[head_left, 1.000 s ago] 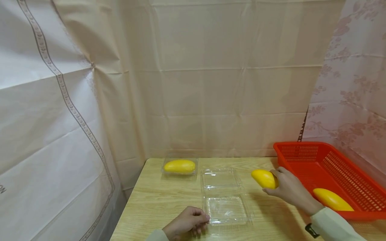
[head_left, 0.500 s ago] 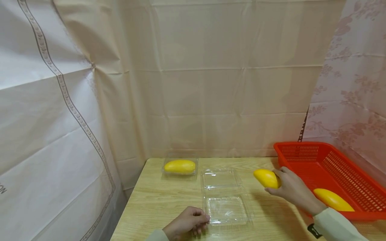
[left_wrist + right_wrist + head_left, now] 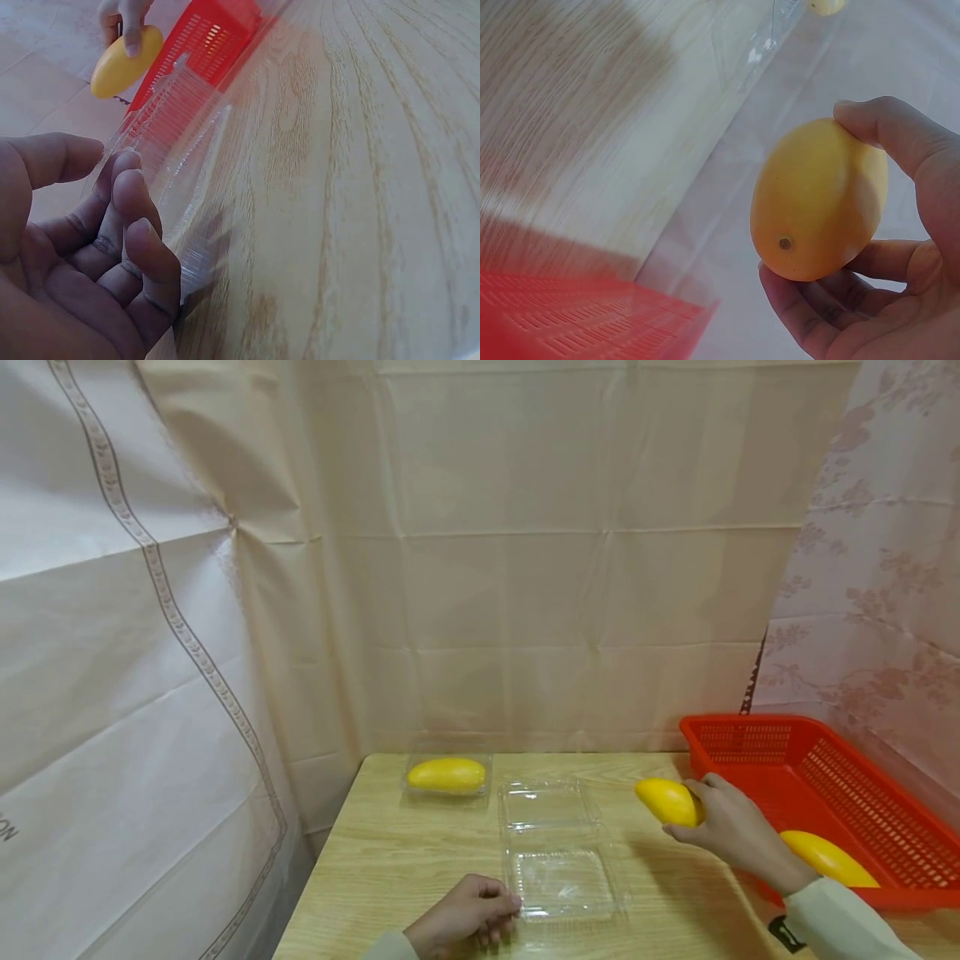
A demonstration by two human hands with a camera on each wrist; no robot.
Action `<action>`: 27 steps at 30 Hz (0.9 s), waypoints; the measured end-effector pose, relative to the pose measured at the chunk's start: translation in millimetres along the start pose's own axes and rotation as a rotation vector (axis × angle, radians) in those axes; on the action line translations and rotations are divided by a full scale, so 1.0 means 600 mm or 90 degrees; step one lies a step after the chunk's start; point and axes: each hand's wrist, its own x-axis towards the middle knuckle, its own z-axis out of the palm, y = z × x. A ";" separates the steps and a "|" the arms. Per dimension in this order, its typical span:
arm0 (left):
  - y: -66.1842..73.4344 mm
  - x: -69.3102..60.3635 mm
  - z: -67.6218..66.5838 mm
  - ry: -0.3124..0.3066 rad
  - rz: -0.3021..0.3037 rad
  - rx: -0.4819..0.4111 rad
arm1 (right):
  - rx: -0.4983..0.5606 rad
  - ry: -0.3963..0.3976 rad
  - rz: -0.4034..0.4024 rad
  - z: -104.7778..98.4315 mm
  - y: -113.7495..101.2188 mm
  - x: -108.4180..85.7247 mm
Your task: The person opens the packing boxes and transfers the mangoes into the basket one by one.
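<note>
My right hand (image 3: 738,833) grips a yellow mango (image 3: 666,802) in the air, left of the red basket. In the right wrist view, thumb and fingers wrap the sides of this mango (image 3: 814,199), its stem spot showing. A clear plastic clamshell box (image 3: 562,883) lies opened out flat on the table. My left hand (image 3: 467,912) pinches its near left corner between thumb and forefinger; the left wrist view shows the pinch on the rim of the clear box (image 3: 176,124), other fingers loosely curled.
At the back left, a second clear box holds a yellow mango (image 3: 447,774). The red basket (image 3: 806,724) stands on the right with another mango (image 3: 827,858) inside. Cloth curtains (image 3: 525,610) hang behind the wooden table (image 3: 390,852) and on both sides.
My right hand has drifted slightly right with the mango, toward the basket. My left hand and the opened box have stayed where they were.
</note>
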 end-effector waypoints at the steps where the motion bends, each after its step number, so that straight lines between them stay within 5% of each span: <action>1: 0.000 0.000 0.000 0.000 0.000 0.001 | 0.001 -0.001 0.004 0.000 0.000 0.000; 27: -0.002 0.001 -0.002 -0.015 0.019 0.005 | -0.004 -0.005 0.037 -0.015 0.021 -0.003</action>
